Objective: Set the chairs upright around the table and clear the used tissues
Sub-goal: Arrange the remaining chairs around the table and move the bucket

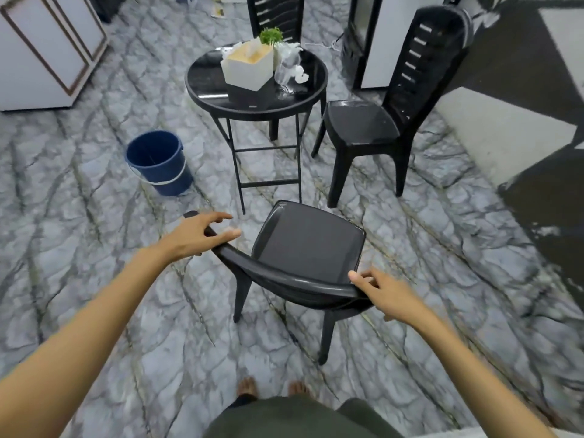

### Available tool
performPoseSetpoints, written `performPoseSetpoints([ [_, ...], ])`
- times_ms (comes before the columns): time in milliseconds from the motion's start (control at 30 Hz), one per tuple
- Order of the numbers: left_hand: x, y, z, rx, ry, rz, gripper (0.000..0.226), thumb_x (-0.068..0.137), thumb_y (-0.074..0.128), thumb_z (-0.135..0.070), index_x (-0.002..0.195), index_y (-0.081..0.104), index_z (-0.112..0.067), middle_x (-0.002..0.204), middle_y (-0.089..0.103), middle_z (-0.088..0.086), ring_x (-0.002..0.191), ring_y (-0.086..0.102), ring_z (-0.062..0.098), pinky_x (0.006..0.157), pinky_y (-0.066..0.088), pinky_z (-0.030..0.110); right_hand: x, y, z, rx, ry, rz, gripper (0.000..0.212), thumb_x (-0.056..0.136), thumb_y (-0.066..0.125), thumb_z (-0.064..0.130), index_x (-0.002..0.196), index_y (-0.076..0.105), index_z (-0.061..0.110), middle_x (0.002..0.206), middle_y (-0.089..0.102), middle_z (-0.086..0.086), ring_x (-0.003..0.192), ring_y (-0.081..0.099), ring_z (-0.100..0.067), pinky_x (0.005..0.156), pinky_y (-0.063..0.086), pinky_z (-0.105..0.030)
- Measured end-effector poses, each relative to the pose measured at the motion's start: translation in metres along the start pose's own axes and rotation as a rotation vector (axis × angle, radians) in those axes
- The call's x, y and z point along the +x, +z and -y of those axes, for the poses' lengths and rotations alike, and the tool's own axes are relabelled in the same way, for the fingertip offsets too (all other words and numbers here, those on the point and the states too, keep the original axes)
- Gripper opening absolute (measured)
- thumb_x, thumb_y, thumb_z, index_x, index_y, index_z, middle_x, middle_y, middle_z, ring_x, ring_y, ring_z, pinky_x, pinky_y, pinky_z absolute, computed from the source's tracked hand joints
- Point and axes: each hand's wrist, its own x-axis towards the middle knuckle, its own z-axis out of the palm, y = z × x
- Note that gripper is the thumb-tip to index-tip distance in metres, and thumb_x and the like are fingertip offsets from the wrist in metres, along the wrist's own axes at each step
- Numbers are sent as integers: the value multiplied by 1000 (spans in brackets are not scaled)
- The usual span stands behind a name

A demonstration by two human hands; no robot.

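- A blue bucket (159,162) is seen on the marbled floor (79,279), left of the table (256,99) and well apart from it.
- White cabinets (47,52) are seen at the far left.
- The round black tabletop carries a white tissue box (248,69), a small green plant (271,35), a clear glass (286,74) and crumpled tissues (300,76) beside the glass.
- A black chair (395,99) stands upright just right of the table; another chair (275,14) is seen behind it at the far side.
- The near chair (308,248) stands upright on the floor, its seat facing the table.
- Its curved top rail is grasped at the left end by the left hand (197,237), fingers partly loosened, and at the right end by the right hand (384,294).
- Bare feet (271,388) are seen behind the near chair.
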Motion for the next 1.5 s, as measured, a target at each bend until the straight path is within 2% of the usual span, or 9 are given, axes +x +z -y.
performPoseSetpoints([
  [100,3,-5,3,-35,13,40,79,56,43,-83,122,50,-41,120,51,-10,82,60,6,59,53,22,-3,11,7,423,172,29,58,81,53,64,122,49,24,118,55,-1,81,72,-26,64,61,-44],
  [300,3,-20,12,13,135,215,80,47,39,-91,114,47,-49,115,54,-10,88,56,-1,59,49,15,-1,40,13,831,229,-304,43,71,80,37,105,63,18,126,53,-7,85,64,-30,60,61,-45],
  [533,18,-32,26,92,209,325,96,33,35,-100,111,52,-47,112,53,-8,84,50,-4,63,40,13,-11,61,34,1042,247,-484,67,70,82,27,124,41,22,103,55,-8,84,68,-30,59,60,-44],
  [700,26,-36,33,130,214,369,91,29,54,-92,108,53,-46,102,43,-17,92,49,4,70,42,13,3,64,42,1102,299,-546,64,65,86,25,114,45,13,100,47,-7,88,62,-31,64,59,-49],
  [833,28,-27,36,98,222,297,101,22,53,-93,111,51,-46,97,43,-18,87,46,-4,82,34,19,14,72,40,1174,334,-657,75,58,89,19,117,44,27,127,46,-15,98,63,-38,57,59,-47],
  [1000,26,-7,39,0,181,108,81,72,77,-27,141,34,-31,115,38,-1,94,49,21,78,51,35,12,80,39,1349,350,-718,106,65,85,14,141,19,46,141,42,-15,108,62,-37,48,59,-39],
  [1133,22,-5,39,-211,171,127,75,73,74,-7,133,39,-37,127,35,-1,100,47,16,62,56,18,10,79,40,1297,345,-666,95,69,81,11,138,25,44,141,41,-16,108,61,-38,48,59,-41],
  [1300,21,-16,42,-72,217,221,71,39,81,-65,103,56,-49,105,43,-14,101,49,8,92,42,25,9,70,40,1110,303,-634,27,71,81,13,85,57,15,110,52,-17,97,64,-38,47,59,-37],
  [1500,25,-18,46,-23,241,189,82,29,55,-92,94,62,-42,98,47,-9,95,51,6,89,47,29,12,66,45,1111,299,-668,27,69,83,15,73,58,7,77,55,-5,68,58,-17,52,58,-31],
])
